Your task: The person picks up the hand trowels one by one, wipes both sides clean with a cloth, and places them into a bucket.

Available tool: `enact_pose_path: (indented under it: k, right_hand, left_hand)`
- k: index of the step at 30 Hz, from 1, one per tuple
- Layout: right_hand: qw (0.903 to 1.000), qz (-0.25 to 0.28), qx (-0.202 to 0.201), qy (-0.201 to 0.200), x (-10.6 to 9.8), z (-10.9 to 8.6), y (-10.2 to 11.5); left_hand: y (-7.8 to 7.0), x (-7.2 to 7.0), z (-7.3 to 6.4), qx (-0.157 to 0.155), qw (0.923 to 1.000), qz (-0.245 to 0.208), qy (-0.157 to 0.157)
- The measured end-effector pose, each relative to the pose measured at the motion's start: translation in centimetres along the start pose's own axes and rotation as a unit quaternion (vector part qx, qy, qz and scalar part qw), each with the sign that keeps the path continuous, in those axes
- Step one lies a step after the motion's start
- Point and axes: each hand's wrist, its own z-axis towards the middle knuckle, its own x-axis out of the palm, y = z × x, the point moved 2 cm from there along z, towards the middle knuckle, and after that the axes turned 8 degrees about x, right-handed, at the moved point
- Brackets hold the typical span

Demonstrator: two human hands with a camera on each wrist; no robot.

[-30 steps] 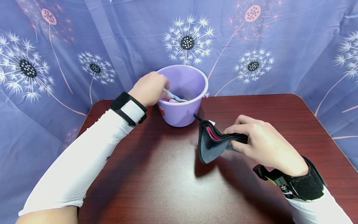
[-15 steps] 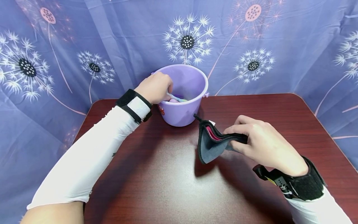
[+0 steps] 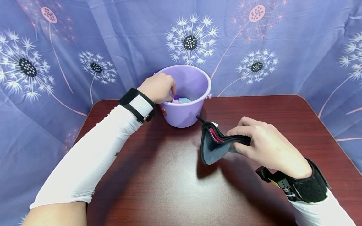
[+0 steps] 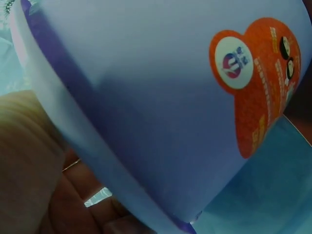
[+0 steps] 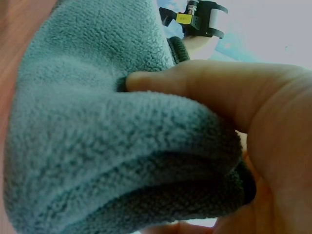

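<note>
In the head view my left hand (image 3: 159,88) reaches over the near left rim of a purple bucket (image 3: 183,114). Its fingertips are hidden inside; a pink item (image 3: 176,101) and a light-blue rounded item (image 3: 184,100) show beside them. The left wrist view has the bucket's wall with an orange sticker (image 4: 263,87) and curled fingers (image 4: 80,195) partly behind the rim, with a small pale patch between them. My right hand (image 3: 264,142) pinches a folded grey fleece cloth (image 3: 215,152) with black edging, a pink inner strip and a black loop, held above the table.
The dark red wooden table (image 3: 169,188) has rounded back corners. A blue curtain (image 3: 135,37) with dandelion prints hangs close behind it. The bucket stands near the table's back edge.
My left hand has moved slightly right and deeper into the bucket. The pale-blue stick it pinched is no longer visible, and a light-blue rounded item shows now. The right hand and cloth stayed still.
</note>
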Motion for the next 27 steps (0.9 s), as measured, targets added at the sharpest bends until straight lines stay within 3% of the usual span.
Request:
enact_pose_path:
  k: [6, 16, 21, 27]
  right_hand:
    - [1.0, -0.002, -0.002, -0.002, 0.1, 0.0, 0.1]
    - [0.9999, -0.008, -0.001, -0.015, -0.1, 0.2, -0.3]
    - [0.9996, -0.013, 0.008, -0.026, -0.6, 0.4, -0.9]
    - [0.9979, -0.037, 0.042, -0.032, -1.1, 0.8, -2.6]
  left_hand:
    - [0.4, -0.3, -0.6, 0.003, 0.9998, -0.012, -0.019]
    - [0.9, -1.2, -3.5, 0.006, 0.9937, -0.028, -0.109]
    - [0.6, -1.3, -5.8, 0.007, 0.9839, -0.044, -0.173]
    - [0.0, -0.7, -8.7, 0.03, 0.9651, -0.051, -0.255]
